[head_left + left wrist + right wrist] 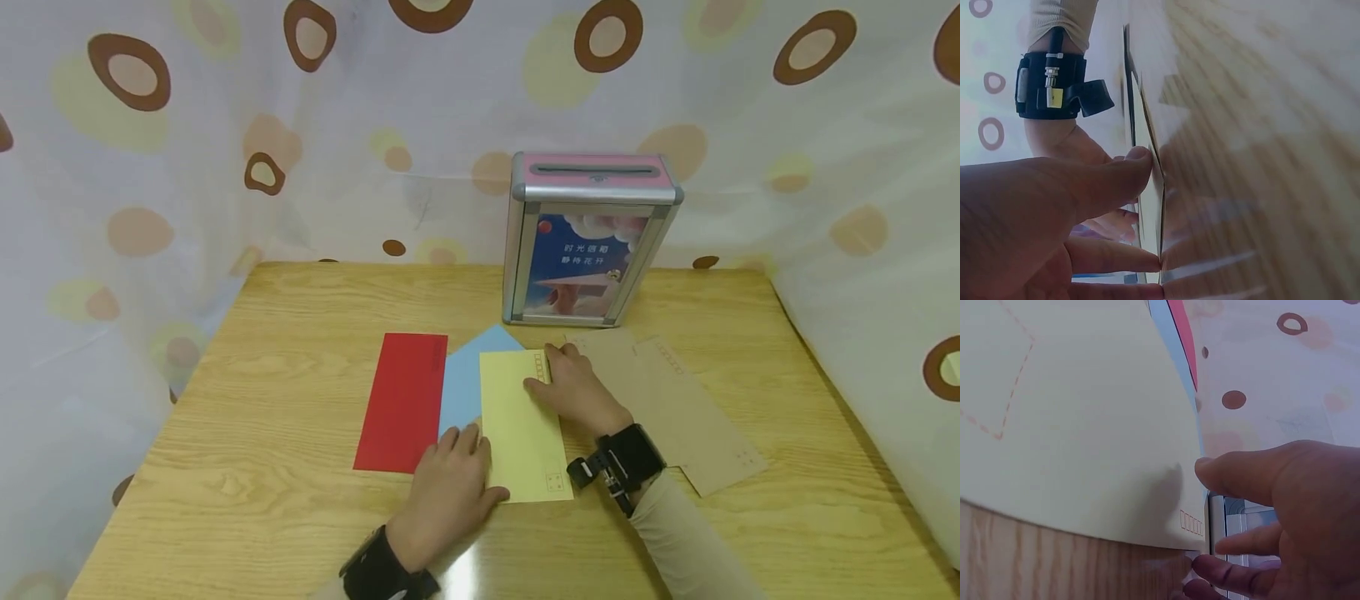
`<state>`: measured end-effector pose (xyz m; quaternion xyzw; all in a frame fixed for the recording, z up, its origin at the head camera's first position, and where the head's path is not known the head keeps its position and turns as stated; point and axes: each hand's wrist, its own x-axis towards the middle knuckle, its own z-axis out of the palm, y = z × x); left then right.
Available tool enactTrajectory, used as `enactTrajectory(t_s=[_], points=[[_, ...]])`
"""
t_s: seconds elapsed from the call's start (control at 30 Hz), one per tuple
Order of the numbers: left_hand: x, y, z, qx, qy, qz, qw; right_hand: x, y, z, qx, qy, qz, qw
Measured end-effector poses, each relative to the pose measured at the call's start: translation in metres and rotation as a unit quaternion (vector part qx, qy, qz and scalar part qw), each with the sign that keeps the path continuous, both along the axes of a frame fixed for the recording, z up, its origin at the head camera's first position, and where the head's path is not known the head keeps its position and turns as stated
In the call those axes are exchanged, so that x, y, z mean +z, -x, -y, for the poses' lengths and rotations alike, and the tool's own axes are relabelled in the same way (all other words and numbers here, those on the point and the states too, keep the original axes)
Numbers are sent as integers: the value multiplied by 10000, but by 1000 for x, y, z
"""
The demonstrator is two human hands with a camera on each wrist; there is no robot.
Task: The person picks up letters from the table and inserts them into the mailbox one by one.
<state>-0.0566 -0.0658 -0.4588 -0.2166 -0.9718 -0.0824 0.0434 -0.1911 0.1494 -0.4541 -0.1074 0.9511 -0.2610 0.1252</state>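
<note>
A pale yellow envelope (521, 433) lies on the table, partly over a blue envelope (462, 387). At its lower left edge rests my left hand (450, 492), with thumb and fingers spread apart; the left wrist view shows its thumb against the yellow envelope (1150, 206). My right hand (581, 390) is at the envelope's upper right corner. In the right wrist view the fingers of the right hand (1272, 525) are extended beside the corner of the yellow envelope (1097, 425), and the thumb is above them. A red envelope (401, 400) lies to the left, its lower right corner near the left fingers.
Brown kraft envelopes (697, 417) overlap on the right, partly behind the right wrist. Behind the envelopes stands a pink and silver letter box (592, 250) with a slot (595, 170) on top. A patterned cloth (420, 108) surrounds the wooden table (262, 433).
</note>
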Motion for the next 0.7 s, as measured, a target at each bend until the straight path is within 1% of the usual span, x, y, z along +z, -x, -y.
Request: enactTrajectory(t_s=[0.13, 0.2, 0.4, 0.5, 0.7], points=[[0, -1, -1, -28, 39, -141, 9999, -2, 2, 1, 287, -182, -272, 9991], [-1, -2, -1, -45, 58, -184, 9998, -3, 2, 1, 363, -301, -306, 9984], [-3, -2, -2, -12, 52, -215, 9998, -3, 3, 1, 360, -413, -132, 9984], [-4, -3, -2, -19, 20, -177, 9998, -2, 5, 1, 325, -399, -40, 9987], [-4, -2, -2, -68, 79, -217, 9997, 0, 12, 0, 353, -499, 139, 9980]])
